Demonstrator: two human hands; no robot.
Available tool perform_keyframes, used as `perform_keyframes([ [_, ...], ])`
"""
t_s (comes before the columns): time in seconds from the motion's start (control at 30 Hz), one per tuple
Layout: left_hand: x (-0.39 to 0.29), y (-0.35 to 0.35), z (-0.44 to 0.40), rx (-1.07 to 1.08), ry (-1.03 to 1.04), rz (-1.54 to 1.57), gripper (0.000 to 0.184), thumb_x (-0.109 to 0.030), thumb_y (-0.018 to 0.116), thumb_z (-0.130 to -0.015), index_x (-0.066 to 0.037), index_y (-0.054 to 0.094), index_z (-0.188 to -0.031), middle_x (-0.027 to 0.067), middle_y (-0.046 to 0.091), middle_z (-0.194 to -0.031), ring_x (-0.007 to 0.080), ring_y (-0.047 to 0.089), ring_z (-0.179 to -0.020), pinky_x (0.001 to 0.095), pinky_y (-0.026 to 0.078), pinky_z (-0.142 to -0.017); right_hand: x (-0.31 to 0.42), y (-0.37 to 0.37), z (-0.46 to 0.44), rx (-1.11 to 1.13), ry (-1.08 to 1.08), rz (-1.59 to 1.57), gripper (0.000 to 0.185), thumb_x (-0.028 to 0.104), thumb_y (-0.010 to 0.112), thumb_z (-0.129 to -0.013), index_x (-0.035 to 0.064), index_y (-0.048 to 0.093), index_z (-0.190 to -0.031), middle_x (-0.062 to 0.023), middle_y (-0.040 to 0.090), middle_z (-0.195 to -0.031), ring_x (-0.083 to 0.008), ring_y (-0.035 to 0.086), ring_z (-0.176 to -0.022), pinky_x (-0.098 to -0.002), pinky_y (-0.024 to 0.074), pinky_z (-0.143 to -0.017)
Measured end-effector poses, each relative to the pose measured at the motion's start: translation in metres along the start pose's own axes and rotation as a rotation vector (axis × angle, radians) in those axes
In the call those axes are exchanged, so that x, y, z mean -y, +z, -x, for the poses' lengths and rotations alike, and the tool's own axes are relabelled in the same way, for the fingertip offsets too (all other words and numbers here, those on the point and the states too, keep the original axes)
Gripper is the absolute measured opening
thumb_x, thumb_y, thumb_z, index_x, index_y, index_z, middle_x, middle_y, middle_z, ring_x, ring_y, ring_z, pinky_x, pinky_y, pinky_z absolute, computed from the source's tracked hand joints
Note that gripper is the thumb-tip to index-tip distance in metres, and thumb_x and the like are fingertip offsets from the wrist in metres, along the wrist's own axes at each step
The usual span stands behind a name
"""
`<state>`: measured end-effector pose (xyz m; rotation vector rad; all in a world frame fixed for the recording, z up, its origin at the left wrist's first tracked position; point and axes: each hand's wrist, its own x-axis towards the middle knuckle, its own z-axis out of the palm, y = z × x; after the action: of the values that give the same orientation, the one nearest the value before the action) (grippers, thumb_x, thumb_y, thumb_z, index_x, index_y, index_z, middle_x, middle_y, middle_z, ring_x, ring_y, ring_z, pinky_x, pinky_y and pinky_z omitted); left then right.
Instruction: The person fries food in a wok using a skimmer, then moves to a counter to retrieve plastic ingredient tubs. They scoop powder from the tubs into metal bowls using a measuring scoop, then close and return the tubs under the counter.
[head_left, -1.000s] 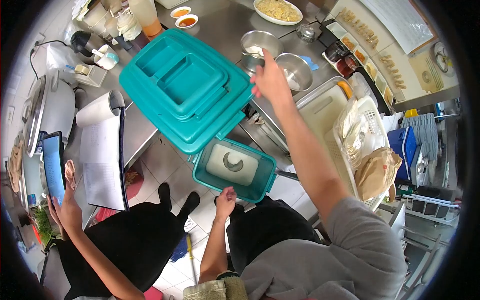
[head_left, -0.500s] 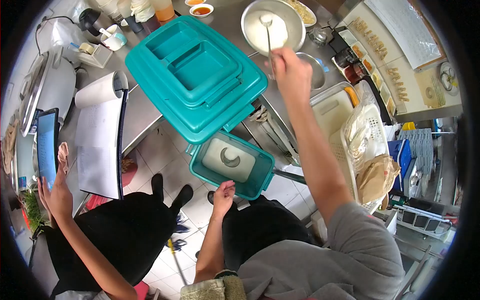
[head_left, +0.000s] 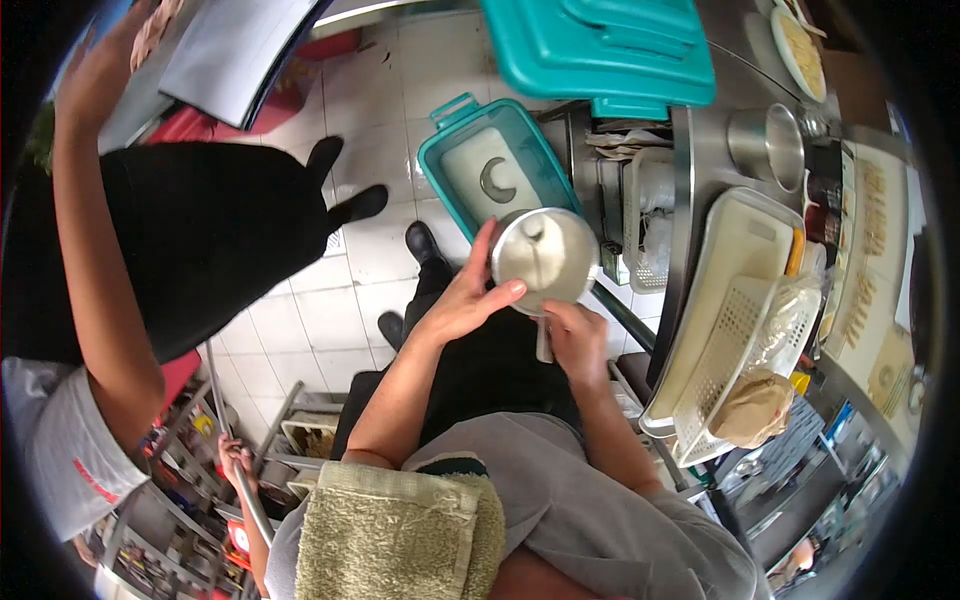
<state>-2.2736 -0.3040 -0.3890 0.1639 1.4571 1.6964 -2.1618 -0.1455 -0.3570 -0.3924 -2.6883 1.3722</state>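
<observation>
A round metal bowl [head_left: 585,262] with white powdery contents is held above my lap, near the teal bin. My left hand [head_left: 462,300] grips its left side, thumb across the near rim. A metal spoon [head_left: 543,342] rests in the bowl, its handle sticking out over the near rim. My right hand [head_left: 580,345] is closed at that rim, fingertips where the spoon handle crosses it; the exact grip is partly hidden. Just beyond the bowl, the open teal bin [head_left: 445,165] contains white material [head_left: 470,180] with a grey crescent shape in it.
The teal lid [head_left: 600,50] lies on the counter's edge. Another metal bowl [head_left: 755,145], a white tray [head_left: 735,240] and a perforated basket [head_left: 725,370] stand to the right. At left is a co-worker's arm [head_left: 90,240] near a notebook [head_left: 235,55]. Another hand [head_left: 237,455] grips a pole.
The bowl with the spoon has come off the counter to above my lap. My left hand has taken hold of it, and my right hand has come down with it. The view has tilted downward.
</observation>
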Motion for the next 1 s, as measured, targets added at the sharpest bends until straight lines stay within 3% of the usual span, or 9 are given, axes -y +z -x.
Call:
perform_keyframes([
  [0.1, 0.070, -0.020, 0.010, -0.241, -0.031, 0.196, 0.085, -0.004, 0.062, -0.076, -0.005, 0.016, -0.148, 0.0139, 0.034, -0.143, 0.0212, 0.034, -0.131, 0.0321, 0.028, -0.108, -0.031, 0.050, 0.006, 0.169, -0.005, -0.118, 0.019, -0.004, 0.061, -0.081, 0.0035, 0.061, -0.099, -0.0165, 0.067, -0.082, -0.0258, 0.068, -0.070, -0.0329, 0.0540, -0.061],
  [0.17, 0.143, -0.041, 0.016, -0.411, -0.077, 0.414, 0.078, -0.001, 0.056, -0.073, -0.005, 0.025, -0.145, 0.0112, 0.042, -0.136, 0.0215, 0.039, -0.127, 0.0326, 0.031, -0.107, -0.048, 0.077, 0.003, 0.276, 0.041, -0.212, 0.020, -0.004, 0.058, -0.085, 0.0018, 0.059, -0.104, -0.0161, 0.067, -0.086, -0.0225, 0.068, -0.069, -0.0302, 0.0538, -0.061],
  [0.23, 0.181, -0.049, 0.020, -0.667, -0.061, 0.589, 0.066, 0.000, 0.053, -0.073, -0.003, 0.035, -0.136, 0.0080, 0.048, -0.126, 0.0206, 0.048, -0.116, 0.0323, 0.037, -0.100, -0.068, 0.100, -0.002, 0.176, 0.471, -0.642, 0.030, -0.003, 0.049, -0.091, 0.0029, 0.046, -0.120, -0.0156, 0.066, -0.093, -0.0191, 0.067, -0.069, -0.0271, 0.0532, -0.059],
  [0.27, 0.214, -0.062, 0.023, -0.716, -0.105, 0.638, 0.062, 0.002, 0.051, -0.075, -0.003, 0.036, -0.135, 0.0076, 0.049, -0.125, 0.0185, 0.049, -0.113, 0.0319, 0.039, -0.098, -0.093, 0.111, -0.008, 0.130, 0.470, -0.674, 0.034, 0.000, 0.044, -0.094, 0.0022, 0.035, -0.127, -0.0137, 0.064, -0.096, -0.0165, 0.065, -0.069, -0.0240, 0.0520, -0.058],
  [0.4, 0.276, -0.080, 0.005, -1.059, 0.133, 0.752, 0.051, -0.002, 0.054, -0.077, -0.002, 0.044, -0.126, 0.0101, 0.055, -0.119, 0.0233, 0.056, -0.108, 0.0378, 0.048, -0.092, -0.207, 0.162, -0.055, -0.025, 0.980, -0.727, 0.028, 0.006, 0.053, -0.091, -0.0003, 0.045, -0.117, -0.0185, 0.063, -0.096, -0.0248, 0.066, -0.076, -0.0322, 0.0564, -0.064],
  [0.57, 0.365, -0.096, 0.016, -1.079, 0.109, 0.944, 0.054, -0.013, 0.059, -0.082, 0.000, 0.042, -0.131, 0.0138, 0.051, -0.128, 0.0295, 0.052, -0.115, 0.0463, 0.045, -0.097, -0.348, 0.235, -0.084, -0.051, 1.313, -0.849, 0.028, 0.010, 0.055, -0.090, -0.0043, 0.047, -0.113, -0.0213, 0.060, -0.099, -0.0313, 0.065, -0.085, -0.0392, 0.0578, -0.075],
  [0.7, 0.320, -0.084, 0.006, -1.040, 0.090, 1.174, 0.059, -0.010, 0.056, -0.082, -0.001, 0.035, -0.136, 0.0176, 0.049, -0.130, 0.0346, 0.047, -0.121, 0.0610, 0.033, -0.105, -0.373, 0.282, -0.116, -0.061, 1.511, -0.853, 0.028, 0.015, 0.049, -0.094, -0.0077, 0.047, -0.111, -0.0218, 0.059, -0.102, -0.0335, 0.063, -0.092, -0.0418, 0.0558, -0.083],
  [0.93, 0.336, -0.072, 0.022, -0.984, -0.037, 1.090, 0.072, -0.015, 0.066, -0.075, 0.002, 0.032, -0.136, 0.0234, 0.043, -0.135, 0.0431, 0.041, -0.126, 0.0656, 0.027, -0.106, -0.411, 0.356, -0.146, -0.319, 1.624, -0.983, 0.033, 0.017, 0.045, -0.098, -0.0071, 0.040, -0.119, -0.0216, 0.055, -0.101, -0.0335, 0.062, -0.092, -0.0412, 0.0574, -0.081],
  [1.0, 0.339, -0.072, 0.026, -0.978, -0.092, 1.061, 0.077, -0.015, 0.068, -0.072, 0.003, 0.031, -0.137, 0.0255, 0.041, -0.136, 0.0460, 0.040, -0.126, 0.0664, 0.025, -0.106, -0.433, 0.371, -0.154, -0.432, 1.645, -1.117, 0.031, 0.018, 0.046, -0.097, -0.0034, 0.043, -0.120, -0.0223, 0.054, -0.106, -0.0315, 0.064, -0.085, -0.0373, 0.0601, -0.072],
])
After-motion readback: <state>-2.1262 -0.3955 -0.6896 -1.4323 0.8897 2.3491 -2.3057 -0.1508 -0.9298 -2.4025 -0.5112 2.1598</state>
